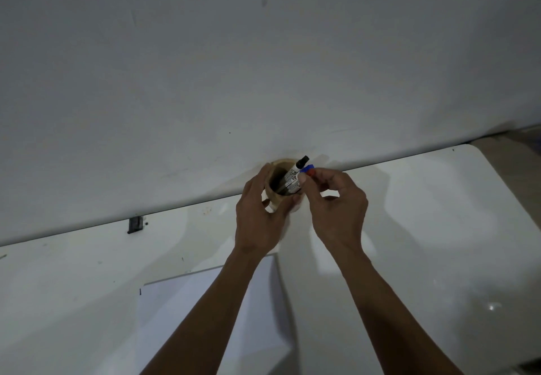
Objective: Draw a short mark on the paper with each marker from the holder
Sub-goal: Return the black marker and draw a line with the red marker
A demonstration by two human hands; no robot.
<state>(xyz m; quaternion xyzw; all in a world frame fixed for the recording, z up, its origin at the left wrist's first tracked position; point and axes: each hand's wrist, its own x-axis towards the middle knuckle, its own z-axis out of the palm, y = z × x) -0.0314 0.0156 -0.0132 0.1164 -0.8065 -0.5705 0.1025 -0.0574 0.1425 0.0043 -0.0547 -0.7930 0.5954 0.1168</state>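
Observation:
A round tan holder (277,170) stands at the back of the white table against the wall. My left hand (260,216) wraps around its left side and front. Three markers lean to the right inside it: one with a black cap (302,160), one with a blue cap (308,167) and one with a red cap (312,172). My right hand (336,208) pinches the tops of the blue and red markers between thumb and fingers. A white sheet of paper (187,310) lies near me on the table, partly hidden under my left forearm.
The white table (439,228) runs left to right and ends in a rounded corner at the far right. A grey-white wall (263,67) rises right behind the holder. A small dark clip (134,225) sits at the table's back edge on the left.

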